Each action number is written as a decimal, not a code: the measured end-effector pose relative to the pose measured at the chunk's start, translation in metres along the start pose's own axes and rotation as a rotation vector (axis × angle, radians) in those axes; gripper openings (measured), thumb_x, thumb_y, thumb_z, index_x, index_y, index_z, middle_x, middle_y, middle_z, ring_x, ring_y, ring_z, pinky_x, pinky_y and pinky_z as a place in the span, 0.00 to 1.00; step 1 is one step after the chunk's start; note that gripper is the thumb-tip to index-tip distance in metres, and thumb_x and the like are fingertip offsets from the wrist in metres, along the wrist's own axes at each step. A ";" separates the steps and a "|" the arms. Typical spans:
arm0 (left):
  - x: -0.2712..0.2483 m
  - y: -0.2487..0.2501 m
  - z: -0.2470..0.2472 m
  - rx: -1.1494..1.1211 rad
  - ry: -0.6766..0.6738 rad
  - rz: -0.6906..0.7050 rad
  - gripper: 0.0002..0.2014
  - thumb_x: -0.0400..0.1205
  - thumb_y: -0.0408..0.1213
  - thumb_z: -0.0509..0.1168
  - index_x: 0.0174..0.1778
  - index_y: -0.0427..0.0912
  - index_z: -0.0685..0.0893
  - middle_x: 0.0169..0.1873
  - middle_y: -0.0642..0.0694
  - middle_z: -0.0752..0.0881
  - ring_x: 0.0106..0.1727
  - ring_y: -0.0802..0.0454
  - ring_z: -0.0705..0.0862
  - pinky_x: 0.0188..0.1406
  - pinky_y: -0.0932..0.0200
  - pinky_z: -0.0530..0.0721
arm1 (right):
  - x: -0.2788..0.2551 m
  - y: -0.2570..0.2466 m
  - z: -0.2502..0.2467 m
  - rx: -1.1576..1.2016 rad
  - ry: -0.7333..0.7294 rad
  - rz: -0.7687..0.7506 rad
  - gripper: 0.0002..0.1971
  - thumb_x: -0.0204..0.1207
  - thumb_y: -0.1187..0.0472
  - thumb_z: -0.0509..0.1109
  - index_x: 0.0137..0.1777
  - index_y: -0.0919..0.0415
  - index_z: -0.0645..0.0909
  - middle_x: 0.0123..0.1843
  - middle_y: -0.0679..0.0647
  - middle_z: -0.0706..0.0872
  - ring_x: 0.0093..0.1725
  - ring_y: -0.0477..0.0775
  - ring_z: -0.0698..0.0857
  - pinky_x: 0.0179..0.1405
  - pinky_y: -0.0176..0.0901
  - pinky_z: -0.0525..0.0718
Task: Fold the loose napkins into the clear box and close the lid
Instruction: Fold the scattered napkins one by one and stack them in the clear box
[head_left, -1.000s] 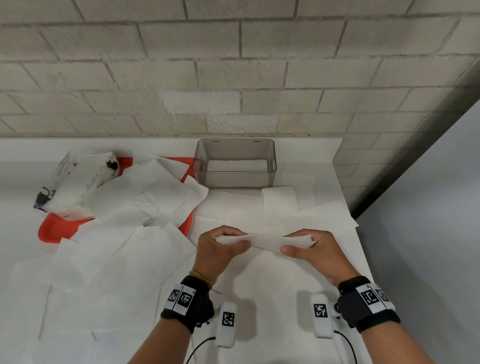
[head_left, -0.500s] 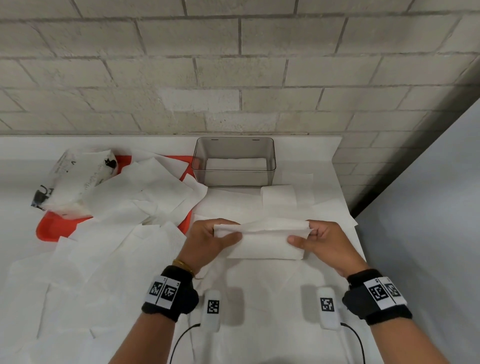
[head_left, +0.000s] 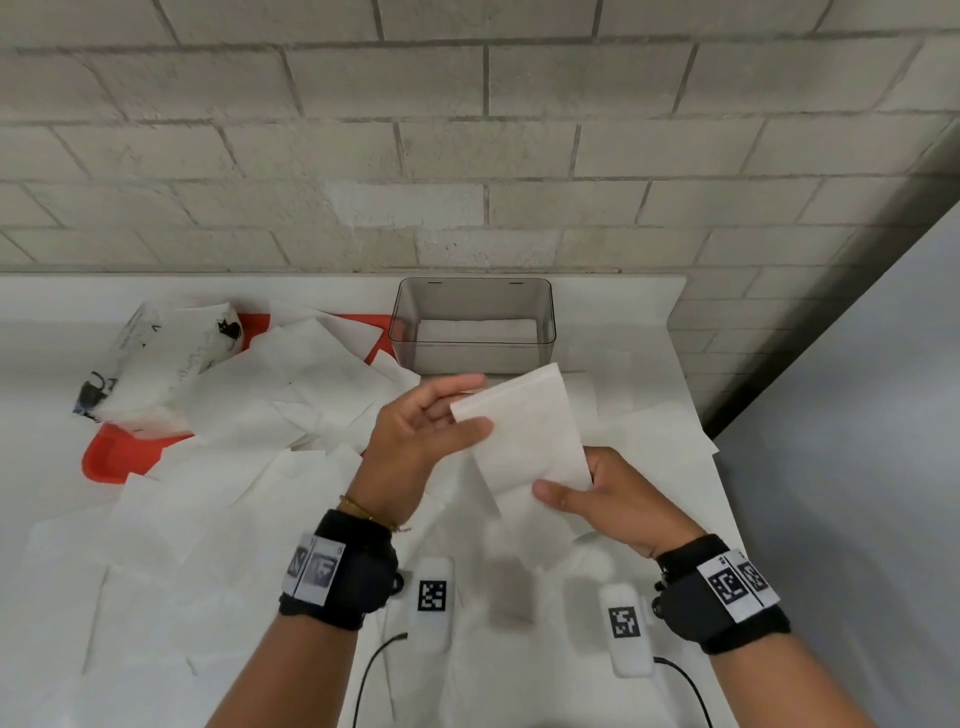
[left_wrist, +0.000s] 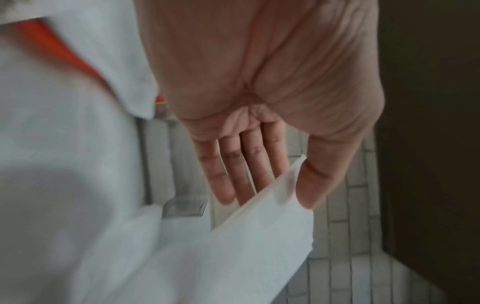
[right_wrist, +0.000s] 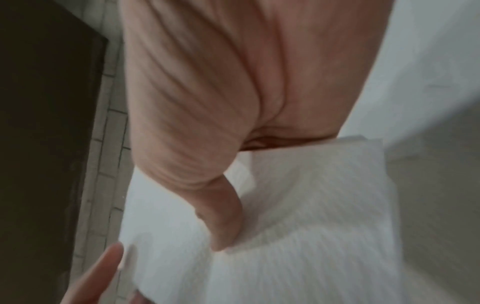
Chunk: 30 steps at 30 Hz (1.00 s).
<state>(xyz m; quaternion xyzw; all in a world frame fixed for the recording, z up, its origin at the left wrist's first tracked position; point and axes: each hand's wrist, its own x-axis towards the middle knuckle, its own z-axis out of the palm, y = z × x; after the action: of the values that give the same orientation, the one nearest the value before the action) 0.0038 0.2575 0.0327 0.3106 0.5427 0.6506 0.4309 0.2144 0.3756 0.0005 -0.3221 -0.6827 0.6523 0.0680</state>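
While both hands, the left hand (head_left: 423, 426) and right hand (head_left: 613, 499), pinch a folded napkin (head_left: 524, 431), it likely goes next into the open clear box (head_left: 472, 358).

Folded white napkin (head_left: 524, 431) raised above the table, tilted, far corner toward the clear box (head_left: 472, 358); box open-topped at far centre against the wall, white folded napkins inside; loose napkins (head_left: 218, 467) strewn flat to the left and near

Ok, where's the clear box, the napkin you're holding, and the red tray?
clear box (head_left: 474, 358), head view, front wall.
folded napkin (head_left: 524, 436), head view, middle of its face.
red tray (head_left: 111, 457), head view, near left corner.
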 end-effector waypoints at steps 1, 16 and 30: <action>-0.004 -0.008 0.003 -0.100 0.002 -0.029 0.27 0.73 0.22 0.79 0.70 0.36 0.85 0.62 0.37 0.91 0.63 0.42 0.90 0.62 0.50 0.89 | -0.001 0.001 0.002 0.037 0.010 -0.014 0.12 0.84 0.59 0.76 0.66 0.53 0.89 0.61 0.49 0.94 0.62 0.53 0.93 0.68 0.62 0.88; -0.016 -0.013 0.071 0.179 0.072 0.142 0.12 0.76 0.26 0.64 0.46 0.43 0.92 0.40 0.50 0.93 0.47 0.48 0.92 0.46 0.54 0.90 | 0.009 0.007 0.026 -0.042 0.287 -0.151 0.13 0.82 0.57 0.78 0.56 0.34 0.84 0.52 0.35 0.93 0.53 0.35 0.91 0.52 0.33 0.89; -0.005 -0.047 0.059 0.123 0.180 -0.069 0.07 0.75 0.27 0.68 0.44 0.37 0.90 0.42 0.39 0.93 0.44 0.47 0.90 0.47 0.45 0.91 | 0.023 0.029 0.022 -0.129 0.252 -0.052 0.16 0.78 0.45 0.80 0.63 0.44 0.87 0.52 0.42 0.94 0.51 0.41 0.93 0.55 0.48 0.92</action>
<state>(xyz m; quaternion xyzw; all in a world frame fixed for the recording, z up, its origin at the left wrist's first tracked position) 0.0675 0.2807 0.0005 0.2578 0.6285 0.6260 0.3829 0.1951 0.3677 -0.0370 -0.3875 -0.7174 0.5593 0.1495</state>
